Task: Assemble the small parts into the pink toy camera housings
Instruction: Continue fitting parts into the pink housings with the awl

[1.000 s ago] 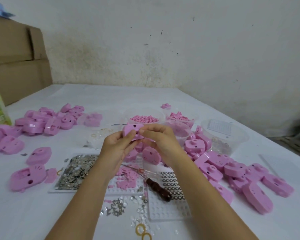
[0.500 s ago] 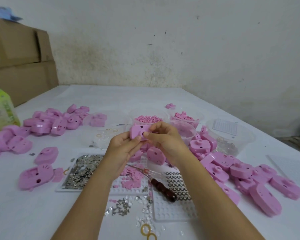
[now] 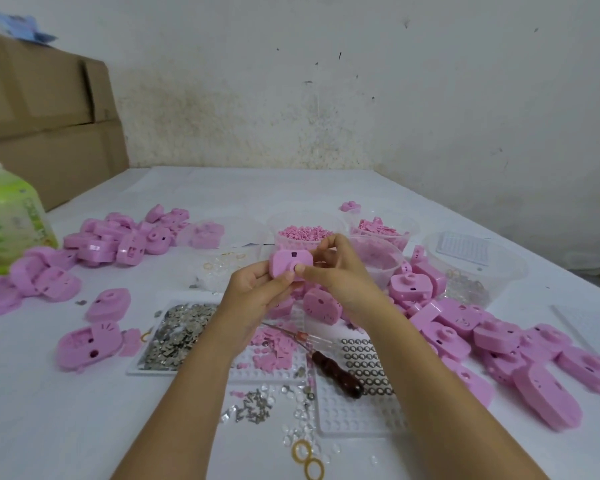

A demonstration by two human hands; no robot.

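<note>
I hold one pink toy camera housing (image 3: 289, 264) up over the middle of the table, its round lens hole facing me. My left hand (image 3: 257, 292) grips it from below and the left side. My right hand (image 3: 340, 268) pinches its right edge, thumb tip by the lens hole and fingers curled over the top. Whether a small part sits between my fingers is hidden. Below lie a white tray of small metal pieces (image 3: 177, 336), a tray with pink bits (image 3: 274, 349) and a tray with metal rings (image 3: 364, 362).
Piles of pink housings lie at the left (image 3: 118, 239) and right (image 3: 499, 344). Clear tubs of pink parts (image 3: 303, 233) stand behind my hands. A dark-handled tool (image 3: 336, 374) lies across the trays. A green bottle (image 3: 4, 223) and cardboard boxes (image 3: 45, 109) are at the left.
The housing has been turned in my hands so its lens hole now faces me, and my right thumb has moved onto its front. The view has shifted slightly left.
</note>
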